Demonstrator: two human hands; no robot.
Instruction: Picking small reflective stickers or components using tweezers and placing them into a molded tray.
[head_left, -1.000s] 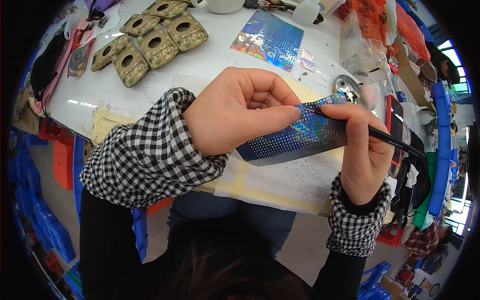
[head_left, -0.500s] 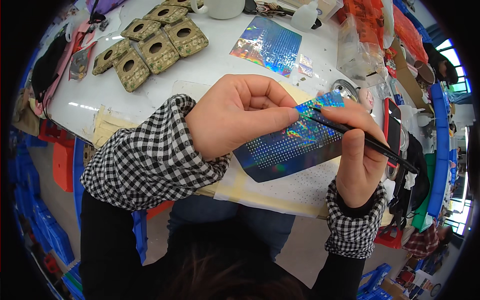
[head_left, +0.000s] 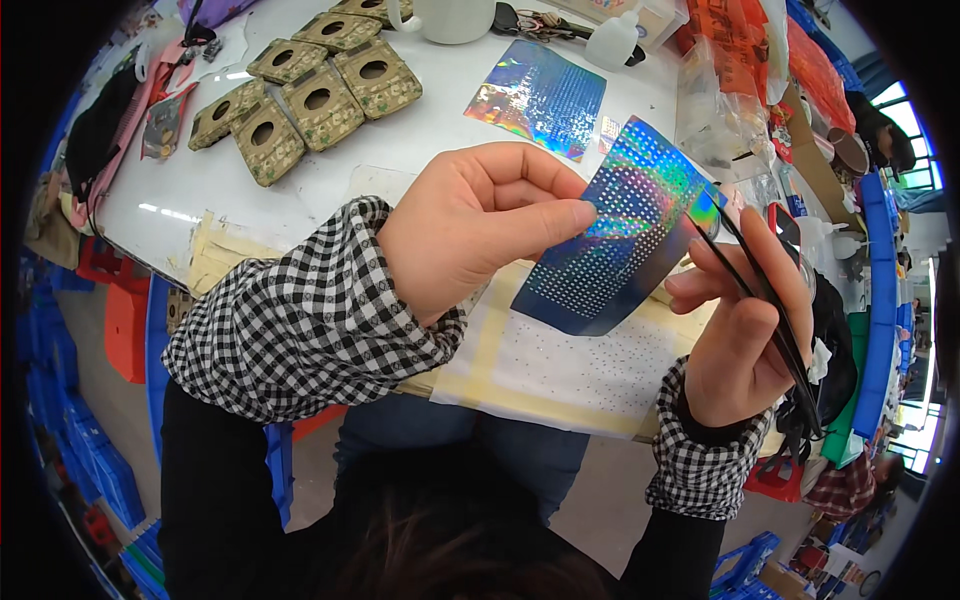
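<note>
In the head view, the right hand [head_left: 745, 330] at three o'clock hides most of a red-edged phone [head_left: 783, 222]; the upper edge crops a mug [head_left: 455, 20] at twelve. Near the middle, the left hand [head_left: 480, 215] pinches the blue dotted sheet [head_left: 620, 240], which sits toward two o'clock; whether the tweezers [head_left: 765, 290] in the right hand's grip touch it I cannot tell. The near edge of the counter [head_left: 430, 110] runs under white paper [head_left: 590, 365] around six; bare surface lies around twelve, beyond the left hand. Since half a second ago, the sheet has swung steeper, and the tweezers' tips have left the left thumb for its right edge.
</note>
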